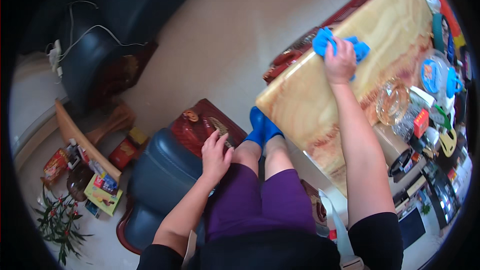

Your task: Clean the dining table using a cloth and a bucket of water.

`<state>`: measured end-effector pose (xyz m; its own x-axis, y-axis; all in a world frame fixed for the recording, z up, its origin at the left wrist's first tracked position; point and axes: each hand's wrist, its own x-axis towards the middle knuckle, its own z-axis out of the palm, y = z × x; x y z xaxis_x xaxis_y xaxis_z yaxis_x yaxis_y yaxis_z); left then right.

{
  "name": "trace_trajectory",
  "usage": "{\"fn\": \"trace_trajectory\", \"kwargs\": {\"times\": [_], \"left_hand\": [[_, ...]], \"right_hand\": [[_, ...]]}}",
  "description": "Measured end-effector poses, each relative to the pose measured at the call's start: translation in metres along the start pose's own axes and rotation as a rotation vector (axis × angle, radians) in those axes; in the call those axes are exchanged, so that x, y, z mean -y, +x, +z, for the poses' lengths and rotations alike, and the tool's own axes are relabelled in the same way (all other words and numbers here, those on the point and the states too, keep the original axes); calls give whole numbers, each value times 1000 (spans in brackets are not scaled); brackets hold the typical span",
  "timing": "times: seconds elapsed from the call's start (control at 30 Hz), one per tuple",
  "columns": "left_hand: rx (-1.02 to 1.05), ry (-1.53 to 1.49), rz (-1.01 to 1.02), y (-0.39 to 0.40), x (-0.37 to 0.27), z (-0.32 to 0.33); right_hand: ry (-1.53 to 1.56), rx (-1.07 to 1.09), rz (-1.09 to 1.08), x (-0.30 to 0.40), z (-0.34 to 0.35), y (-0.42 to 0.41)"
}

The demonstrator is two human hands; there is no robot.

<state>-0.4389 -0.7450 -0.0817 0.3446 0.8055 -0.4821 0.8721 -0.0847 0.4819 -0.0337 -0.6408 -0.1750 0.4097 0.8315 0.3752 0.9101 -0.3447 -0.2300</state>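
Observation:
My right hand (340, 60) grips a crumpled blue cloth (325, 42) and presses it on the tabletop near its long edge. The table (300, 101) has a glossy cream and brown marbled stone top. My left hand (216, 153) holds nothing; its fingers are apart above my thigh, beside a dark blue leather seat (168, 157) with carved red wood. A ribbed clear glass bowl (392, 101) stands on the table to the right of my right forearm, next to a red box (421, 123) and a clear plastic container with a blue label (434, 72).
A roll of tape (439, 32) and other small items crowd the table's far right side. Carved red wood (283, 62) juts out under the table edge. At left are a wooden shelf edge (86, 142), packets, a leafy plant (62, 221) and a white power strip (55, 58) with cords.

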Motion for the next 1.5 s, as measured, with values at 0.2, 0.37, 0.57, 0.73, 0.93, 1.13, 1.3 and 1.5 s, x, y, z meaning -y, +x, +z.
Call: {"fn": "trace_trajectory", "kwargs": {"times": [0.2,0.37,0.57,0.73,0.93,1.13,1.3,1.5], "left_hand": [[-112,-96,55,67,-11,-43],[-69,-199,77,130,-5,-91],[71,-73,238,217,19,-158],[130,154,277,282,36,-218],[208,236,419,357,-12,-228],[355,242,645,427,-101,-214],[448,237,753,475,-158,-183],[886,249,535,504,-217,-142]], "right_hand": [[-15,108,70,2,0,-9],[-80,160,147,12,-11,-10],[-268,139,336,8,-11,-12],[-315,93,556,38,12,4],[-279,56,615,46,-1,6],[-222,68,762,78,-10,4],[-133,-14,1010,74,8,38],[303,-274,1422,103,18,94]]}}
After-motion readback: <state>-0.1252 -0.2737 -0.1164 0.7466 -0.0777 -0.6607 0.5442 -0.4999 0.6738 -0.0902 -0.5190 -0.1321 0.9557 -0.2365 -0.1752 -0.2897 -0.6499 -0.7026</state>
